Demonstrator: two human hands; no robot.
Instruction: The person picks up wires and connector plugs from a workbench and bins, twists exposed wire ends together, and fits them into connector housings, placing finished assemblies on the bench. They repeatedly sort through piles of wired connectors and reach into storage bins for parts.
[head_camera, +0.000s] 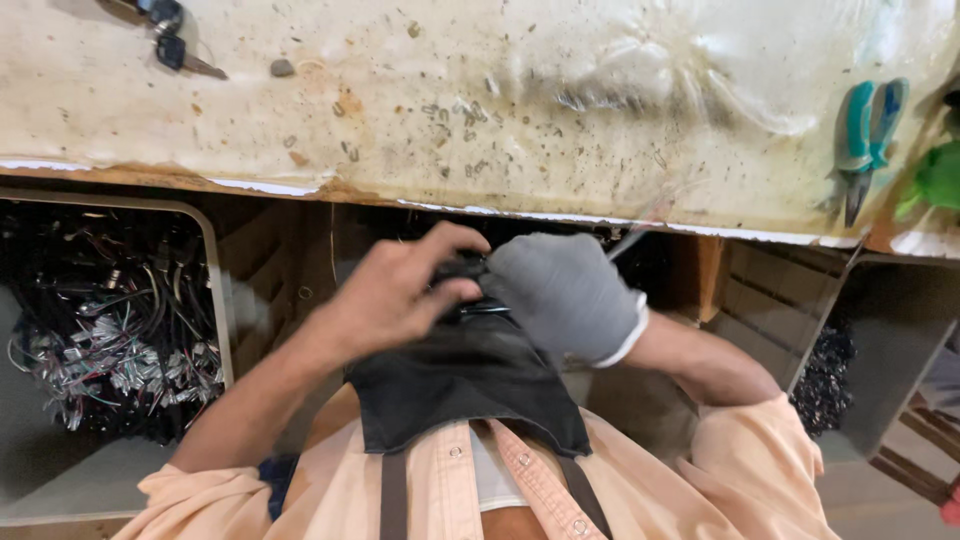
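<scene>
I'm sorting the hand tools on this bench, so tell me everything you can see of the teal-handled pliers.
The pliers lie flat on the stained, plastic-covered bench top, near its right end, close to the front edge. Two teal grips, rubbery in look, point away from the person; the dark metal jaws point toward them, tapering to a narrow tip and apparently closed. The handles sit slightly spread. No hand touches them; a green object lies just to their right.

The small dark object (468, 285) pinched between the two hands is almost wholly covered by the bare left hand (400, 290) and gloved right hand (565, 295), so its kind cannot be told. The keys (170, 35) on the surface (500, 120) are cut by the top edge, the green item (935, 180) by the right edge. The bin of wires (110, 330) runs off the left edge
</scene>
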